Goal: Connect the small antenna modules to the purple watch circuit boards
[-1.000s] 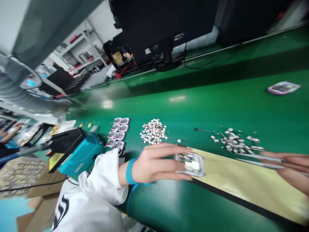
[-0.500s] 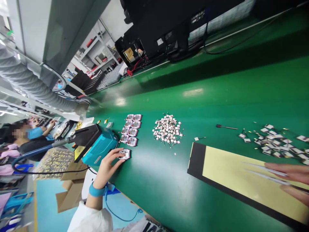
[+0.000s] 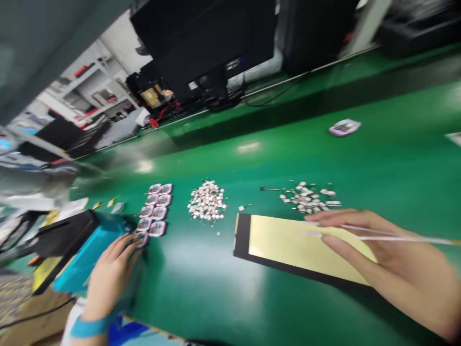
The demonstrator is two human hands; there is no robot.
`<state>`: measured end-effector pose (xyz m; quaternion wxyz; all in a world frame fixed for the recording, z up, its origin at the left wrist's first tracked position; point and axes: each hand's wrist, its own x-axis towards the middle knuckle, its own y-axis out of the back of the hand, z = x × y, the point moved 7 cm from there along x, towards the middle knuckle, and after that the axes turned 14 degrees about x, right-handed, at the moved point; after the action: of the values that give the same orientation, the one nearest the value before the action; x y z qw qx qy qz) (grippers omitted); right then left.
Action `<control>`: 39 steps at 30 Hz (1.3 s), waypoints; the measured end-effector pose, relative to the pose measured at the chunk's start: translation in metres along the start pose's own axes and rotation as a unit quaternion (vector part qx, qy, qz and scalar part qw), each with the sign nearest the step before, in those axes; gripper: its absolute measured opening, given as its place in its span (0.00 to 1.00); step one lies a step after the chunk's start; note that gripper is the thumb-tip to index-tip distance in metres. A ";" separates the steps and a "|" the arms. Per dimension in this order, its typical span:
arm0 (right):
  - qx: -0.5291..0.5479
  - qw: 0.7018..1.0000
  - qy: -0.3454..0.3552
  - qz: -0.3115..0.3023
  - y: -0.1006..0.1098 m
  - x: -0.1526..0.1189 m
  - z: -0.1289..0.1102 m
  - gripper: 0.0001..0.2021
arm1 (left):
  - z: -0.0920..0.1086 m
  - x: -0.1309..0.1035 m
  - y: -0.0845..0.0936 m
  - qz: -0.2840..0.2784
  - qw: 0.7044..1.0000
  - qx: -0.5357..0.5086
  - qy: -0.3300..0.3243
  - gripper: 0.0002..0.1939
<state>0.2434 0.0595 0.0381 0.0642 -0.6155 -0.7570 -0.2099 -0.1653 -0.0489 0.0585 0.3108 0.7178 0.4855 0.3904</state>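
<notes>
My left hand (image 3: 111, 269), with a blue band at the wrist, has its fingers curled onto the edge of a small square device casing (image 3: 143, 239). That casing sits at the near end of the left of two columns of similar open casings (image 3: 157, 228), pink at the rims. In my right hand (image 3: 389, 264) is a pair of tweezers (image 3: 382, 235), held over a yellow sheet with a black border (image 3: 281, 235). The tweezer tips are blurred, and I cannot make out anything between them.
A heap of small white parts with leads (image 3: 208, 201) lies mid-table, and a second white heap (image 3: 309, 198) lies behind the yellow sheet. Between them are a small dark brush (image 3: 269, 189) and one loose part (image 3: 242, 208). Another casing (image 3: 345, 127) lies far right. A teal machine (image 3: 90, 254) stands left.
My left hand has moved the casing up against the end of the left column. The view has swung right, bringing more of my right hand and tweezers into sight.
</notes>
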 end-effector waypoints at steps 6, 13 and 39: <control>-0.230 0.972 0.050 -0.019 0.045 0.056 -0.019 0.12 | 0.080 0.056 0.056 0.067 0.974 -0.193 -0.103 0.10; -0.458 0.876 -0.064 -0.136 0.076 0.165 0.064 0.03 | 0.214 0.102 0.082 0.011 0.836 -0.336 -0.434 0.16; -0.125 0.973 0.072 -0.183 -0.036 0.022 -0.010 0.12 | 0.232 0.148 0.041 -0.006 0.801 -0.552 -0.233 0.09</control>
<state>0.2023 0.0705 0.0463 0.0020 -0.4533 -0.8177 -0.3548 0.0864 0.0609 0.0138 0.7605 0.4913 0.1053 0.4113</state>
